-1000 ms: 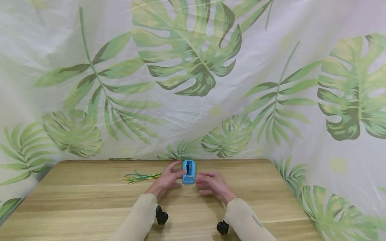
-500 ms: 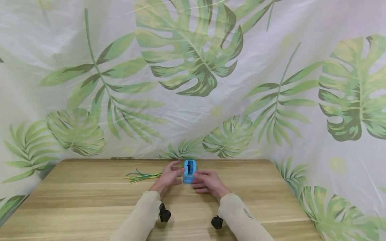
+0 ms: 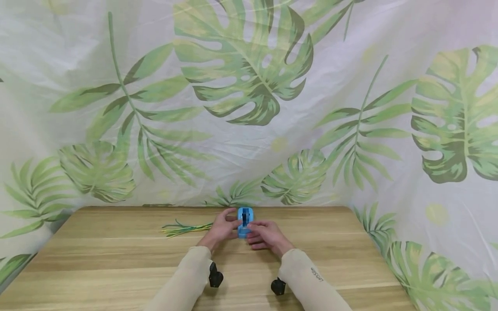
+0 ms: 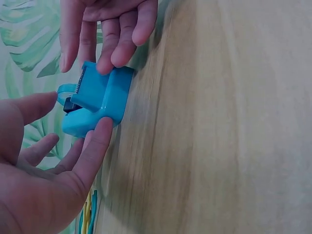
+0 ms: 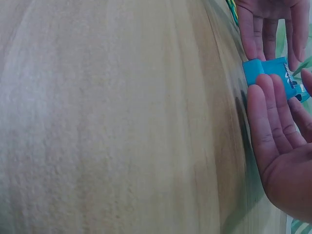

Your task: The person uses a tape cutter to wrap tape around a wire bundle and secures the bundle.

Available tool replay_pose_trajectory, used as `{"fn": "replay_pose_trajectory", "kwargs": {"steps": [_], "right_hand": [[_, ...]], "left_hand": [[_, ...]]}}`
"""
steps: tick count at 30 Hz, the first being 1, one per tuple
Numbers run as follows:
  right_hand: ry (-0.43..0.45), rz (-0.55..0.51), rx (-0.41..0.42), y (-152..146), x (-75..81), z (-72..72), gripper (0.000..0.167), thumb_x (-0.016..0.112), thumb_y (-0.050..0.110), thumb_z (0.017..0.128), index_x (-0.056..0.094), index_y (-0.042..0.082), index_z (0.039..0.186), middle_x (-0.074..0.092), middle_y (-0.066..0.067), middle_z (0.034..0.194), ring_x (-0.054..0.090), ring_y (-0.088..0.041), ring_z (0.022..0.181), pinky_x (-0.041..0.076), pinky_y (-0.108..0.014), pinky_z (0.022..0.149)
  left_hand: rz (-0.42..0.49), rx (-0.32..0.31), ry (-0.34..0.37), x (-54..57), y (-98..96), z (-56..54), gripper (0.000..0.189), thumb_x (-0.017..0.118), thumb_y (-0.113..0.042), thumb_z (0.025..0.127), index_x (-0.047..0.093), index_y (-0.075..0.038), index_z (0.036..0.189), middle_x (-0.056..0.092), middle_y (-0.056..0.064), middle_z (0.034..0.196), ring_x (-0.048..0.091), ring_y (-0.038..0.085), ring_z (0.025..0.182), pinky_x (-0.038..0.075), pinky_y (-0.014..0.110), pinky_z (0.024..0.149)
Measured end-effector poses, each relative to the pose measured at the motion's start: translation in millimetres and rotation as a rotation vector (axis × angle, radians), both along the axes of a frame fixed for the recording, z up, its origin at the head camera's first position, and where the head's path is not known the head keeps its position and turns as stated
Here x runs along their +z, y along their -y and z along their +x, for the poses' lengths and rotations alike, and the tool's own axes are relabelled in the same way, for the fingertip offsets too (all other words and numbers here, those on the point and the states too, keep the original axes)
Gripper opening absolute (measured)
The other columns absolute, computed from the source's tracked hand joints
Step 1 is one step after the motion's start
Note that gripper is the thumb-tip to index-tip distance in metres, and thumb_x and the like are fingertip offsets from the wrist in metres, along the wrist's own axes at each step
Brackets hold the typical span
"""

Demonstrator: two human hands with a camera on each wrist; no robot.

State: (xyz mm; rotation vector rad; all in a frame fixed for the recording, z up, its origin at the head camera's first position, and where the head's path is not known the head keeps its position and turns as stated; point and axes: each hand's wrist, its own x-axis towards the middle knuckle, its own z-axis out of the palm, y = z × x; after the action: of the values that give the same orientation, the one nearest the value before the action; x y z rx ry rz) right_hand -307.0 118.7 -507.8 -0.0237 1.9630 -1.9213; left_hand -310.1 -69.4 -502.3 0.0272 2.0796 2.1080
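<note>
A blue tape dispenser [image 3: 243,233] stands at the far edge of the table, with its serrated cutter and a small roll of tape [image 4: 66,93] showing in the left wrist view. My left hand [image 3: 223,226] is at its left side, fingertips against the blue body [image 4: 109,87] and thumb near the roll. On the other side is my right hand [image 3: 268,235], its fingers fairly straight and laid along the dispenser's side in the right wrist view. Its fingertips overlap the front of the dispenser in the head view.
Several green and yellow wires or ties [image 3: 183,229] lie left of my left hand. The wooden table [image 3: 128,259] meets a leaf-patterned cloth [image 3: 233,147] hanging right behind the dispenser. Black wrist cameras [image 3: 215,276] sit under both cuffs.
My right hand has moved left, from beside the dispenser to its front right side. My left hand has shifted slightly right, closer against it. The dispenser stays about where it was.
</note>
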Motion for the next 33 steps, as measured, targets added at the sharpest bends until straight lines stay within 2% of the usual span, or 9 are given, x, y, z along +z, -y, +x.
{"fn": "replay_pose_trajectory", "kwargs": {"steps": [5,12,16,25,33], "right_hand": [[-0.007,0.000,0.001,1,-3.0,-4.1,0.035,0.067,0.024,0.099,0.062,-0.003,0.120,0.071,-0.010,0.081,0.069,-0.018,0.067,0.060,-0.037,0.063],[-0.019,-0.005,-0.040,6,-4.4,-4.4,0.026,0.068,0.022,0.098,0.066,-0.001,0.109,0.064,-0.004,0.071,0.063,-0.011,0.059,0.057,-0.030,0.057],[-0.025,-0.007,-0.061,9,-5.7,-5.3,0.020,0.068,0.019,0.097,0.067,0.000,0.104,0.061,-0.002,0.067,0.060,-0.010,0.056,0.055,-0.027,0.054],[-0.028,0.002,-0.108,12,-6.7,-7.1,0.019,0.070,0.020,0.096,0.067,0.001,0.098,0.053,0.001,0.065,0.052,-0.008,0.052,0.053,-0.027,0.051],[-0.041,0.017,-0.104,14,-6.6,-7.2,0.019,0.070,0.021,0.096,0.066,0.003,0.091,0.053,0.001,0.064,0.051,-0.009,0.052,0.052,-0.027,0.051]], "left_hand": [[-0.071,0.000,-0.047,-2.2,-0.8,-3.2,0.059,0.060,0.006,0.096,0.038,0.004,0.150,0.048,0.039,0.132,0.060,0.045,0.107,0.058,0.052,0.076],[-0.137,0.028,-0.098,-8.1,-2.4,-7.7,0.059,0.063,0.010,0.092,0.046,0.000,0.147,0.053,0.034,0.127,0.064,0.030,0.087,0.059,0.043,0.067],[-0.163,0.038,-0.101,-7.6,-3.3,-7.8,0.056,0.062,0.010,0.093,0.049,-0.001,0.146,0.052,0.033,0.130,0.065,0.028,0.082,0.059,0.041,0.066],[-0.226,0.030,-0.118,-8.8,-6.3,-9.2,0.055,0.061,0.012,0.092,0.052,-0.001,0.144,0.051,0.031,0.131,0.066,0.026,0.082,0.060,0.038,0.067],[-0.276,0.066,-0.139,-12.6,-5.7,-11.6,0.055,0.064,0.013,0.090,0.057,-0.005,0.141,0.054,0.028,0.128,0.065,0.022,0.072,0.059,0.035,0.062]]}}
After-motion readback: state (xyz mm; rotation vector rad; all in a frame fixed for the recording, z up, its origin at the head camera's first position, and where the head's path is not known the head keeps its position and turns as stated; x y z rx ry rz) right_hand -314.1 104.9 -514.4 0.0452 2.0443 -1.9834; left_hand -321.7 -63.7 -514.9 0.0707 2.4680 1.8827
